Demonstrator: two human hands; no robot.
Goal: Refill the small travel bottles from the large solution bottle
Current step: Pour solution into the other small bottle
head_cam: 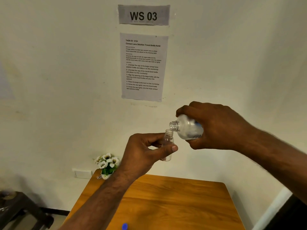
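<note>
My left hand (146,151) holds a small clear travel bottle (168,140) upright between thumb and fingers, well above the table. Its cap is off and its mouth points up. My right hand (219,127) grips the large solution bottle (187,127) from above, tipped to the left. The large bottle is uncapped and its threaded neck sits just above and to the right of the small bottle's mouth. I cannot make out any liquid flowing. A blue cap (124,226) lies on the table near the bottom edge of the view.
A wooden table (174,205) stands against a pale wall. A small pot of white flowers (107,165) sits at its far left corner. Printed sheets hang on the wall (143,67). A dark piece of furniture (20,208) stands at lower left.
</note>
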